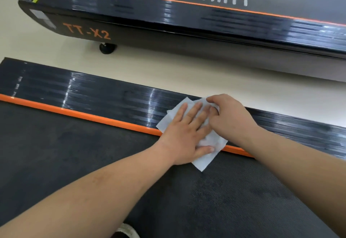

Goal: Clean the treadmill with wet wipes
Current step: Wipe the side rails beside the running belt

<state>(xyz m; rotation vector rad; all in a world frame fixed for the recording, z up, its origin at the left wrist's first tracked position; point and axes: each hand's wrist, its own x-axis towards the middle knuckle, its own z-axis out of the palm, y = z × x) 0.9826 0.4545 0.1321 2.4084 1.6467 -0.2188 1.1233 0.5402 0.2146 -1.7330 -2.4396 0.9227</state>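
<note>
1. On the ribbed side rail (93,95) of the near treadmill (56,153), the left hand (185,134) lies flat on a white wipe (205,160), fingers straight and slightly spread, pressing it down.
2. The right hand (230,117) sits just beside it, touching it, with fingers curled and seemingly pinching the wipe's far edge.
3. The wipe is spread open across the rail and the orange strip (84,115), with one corner lying on the belt (224,200).
4. This looks like the rail-wiping step, perhaps smoothing the wipe for a stroke. Long stretches of rail run on to either side.
5. The next move likely calls for steady downward pressure and a slide along the ribs, without letting the wipe bunch.
6. Beyond a strip of pale floor (168,69) stands a second treadmill (168,18) marked TT-X2, well apart. A shoe tip (127,232) shows at the bottom edge. Nothing lies in the way on the rail.
</note>
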